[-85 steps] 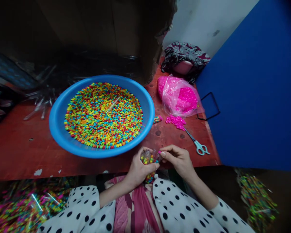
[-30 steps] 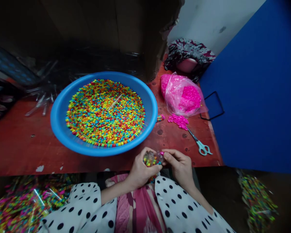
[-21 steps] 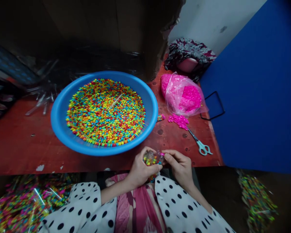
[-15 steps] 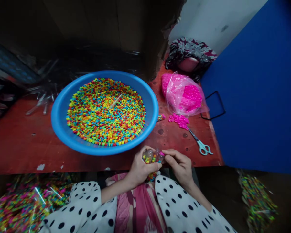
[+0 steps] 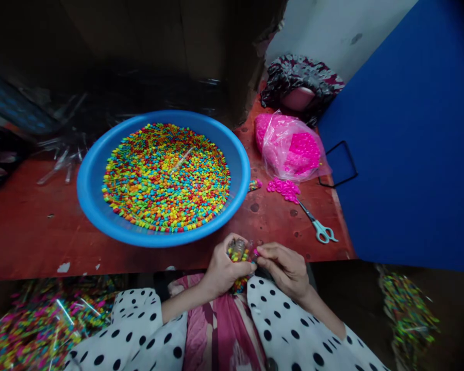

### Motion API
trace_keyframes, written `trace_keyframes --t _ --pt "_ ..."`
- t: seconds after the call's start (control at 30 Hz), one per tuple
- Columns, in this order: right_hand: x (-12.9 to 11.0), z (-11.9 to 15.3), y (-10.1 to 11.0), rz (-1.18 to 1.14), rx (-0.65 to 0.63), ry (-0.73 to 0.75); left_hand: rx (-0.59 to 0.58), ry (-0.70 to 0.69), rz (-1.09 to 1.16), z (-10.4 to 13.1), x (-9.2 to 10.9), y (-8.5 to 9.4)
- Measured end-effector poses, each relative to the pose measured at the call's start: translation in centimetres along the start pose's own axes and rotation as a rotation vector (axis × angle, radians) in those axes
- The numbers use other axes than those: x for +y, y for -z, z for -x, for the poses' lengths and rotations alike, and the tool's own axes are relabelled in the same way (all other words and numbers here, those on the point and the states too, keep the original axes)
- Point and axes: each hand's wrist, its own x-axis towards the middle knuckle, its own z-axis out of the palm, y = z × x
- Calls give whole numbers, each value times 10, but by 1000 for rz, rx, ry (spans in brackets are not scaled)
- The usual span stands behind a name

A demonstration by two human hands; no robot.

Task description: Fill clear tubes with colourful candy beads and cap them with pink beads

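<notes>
While the left hand (image 5: 223, 268) grips filled clear tubes (image 5: 238, 252) by the red table's (image 5: 34, 226) near edge, the right hand (image 5: 288, 268) pinches a pink cap (image 5: 255, 252) at their right. Capping seems in hand; the next move likely calls for pressing firmly. Tube mouths point far, long axes roughly near-to-far.

I count one left hand (image 5: 225, 268), one right hand (image 5: 288, 270), two spotted sleeves (image 5: 139, 312), one pink cap (image 5: 255, 252) by the fingers, and several filled tubes (image 5: 238, 251) too bunched to number. There's one blue basin (image 5: 85, 190) of countless bright pieces (image 5: 158, 193), one clear tube (image 5: 183, 160) on top, one pink-capped tube (image 5: 254, 185) beside it, one plastic bag (image 5: 288, 147), one small pink heap (image 5: 284, 189), one pair of scissors (image 5: 317, 225), one blue panel (image 5: 402, 154).
</notes>
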Motion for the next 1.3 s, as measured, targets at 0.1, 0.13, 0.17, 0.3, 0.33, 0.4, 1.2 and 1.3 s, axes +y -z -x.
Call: trace_keyframes --t 0.1,0.13,0.17,0.3,0.33,0.4,1.2,1.3 --pt "-1 3 -4 19 11 -28 -16 7 25 -1 1 0" --pt "-1 4 -6 15 11 -41 -6 3 33 -2 1 0" --pt "0 5 -8 5 10 -59 7 -4 37 -3 2 0" --pt "3 9 -11 -113 89 -239 -23 -26 17 -6 5 1" --pt "3 9 -12 -168 126 -316 -41 -31 2 -7 6 1" --pt "2 6 -13 -308 185 -483 -62 -42 -35 -7 8 1" --pt "70 17 93 1178 156 -517 78 -23 -1 -4 5 -6" --pt "77 27 100 1280 44 -550 -10 -37 -24 -1 5 -6"
